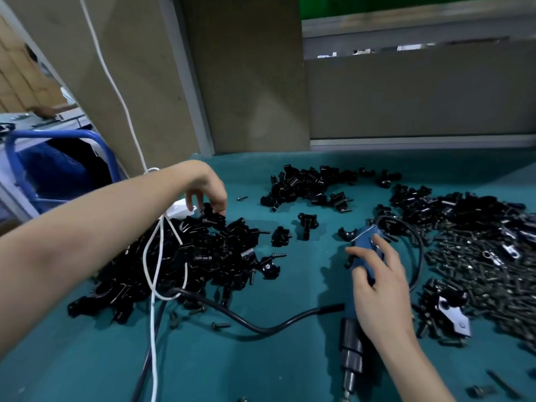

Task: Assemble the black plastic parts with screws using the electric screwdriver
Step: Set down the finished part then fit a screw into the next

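Your left hand (pixel 207 190) seems to pinch one black plastic part (pixel 212 218); lift only that, while your right hand (pixel 380 282) curls round the electric screwdriver (pixel 365 242).

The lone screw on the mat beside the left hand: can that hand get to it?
Probably yes. The screw lies on bare green mat close beside the left hand, nothing between them. But its fingers pinch a black part atop the pile, so they would need freeing first.
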Demonstrator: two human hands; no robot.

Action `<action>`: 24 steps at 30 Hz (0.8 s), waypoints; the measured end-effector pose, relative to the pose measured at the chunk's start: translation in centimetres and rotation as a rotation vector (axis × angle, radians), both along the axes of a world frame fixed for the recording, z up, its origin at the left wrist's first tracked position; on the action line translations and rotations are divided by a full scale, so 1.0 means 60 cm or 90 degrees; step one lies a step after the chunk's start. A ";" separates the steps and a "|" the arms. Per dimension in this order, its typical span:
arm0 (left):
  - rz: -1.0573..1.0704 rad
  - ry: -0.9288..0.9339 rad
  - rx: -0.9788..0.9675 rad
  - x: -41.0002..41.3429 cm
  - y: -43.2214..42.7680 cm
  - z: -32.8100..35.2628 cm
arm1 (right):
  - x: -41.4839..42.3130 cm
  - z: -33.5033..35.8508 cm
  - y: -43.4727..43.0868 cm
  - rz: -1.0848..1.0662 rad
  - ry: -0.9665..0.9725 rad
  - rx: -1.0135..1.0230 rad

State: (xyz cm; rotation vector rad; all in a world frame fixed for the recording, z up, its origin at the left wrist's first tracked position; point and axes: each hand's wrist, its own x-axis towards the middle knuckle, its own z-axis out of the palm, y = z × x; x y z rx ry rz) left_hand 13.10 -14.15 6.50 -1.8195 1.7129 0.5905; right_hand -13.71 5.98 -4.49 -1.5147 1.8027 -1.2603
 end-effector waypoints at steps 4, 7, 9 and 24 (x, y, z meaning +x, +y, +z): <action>-0.173 0.022 -0.211 -0.082 -0.001 -0.011 | -0.001 0.000 -0.002 0.004 -0.012 0.009; -0.205 0.218 -0.249 -0.190 0.019 -0.062 | -0.002 0.001 -0.001 0.001 -0.011 0.003; -0.229 0.190 -0.226 -0.245 0.028 -0.094 | -0.003 0.000 0.001 -0.005 -0.013 -0.009; -0.248 0.280 -0.328 -0.491 -0.012 -0.106 | -0.003 -0.019 -0.003 -0.172 0.079 -0.130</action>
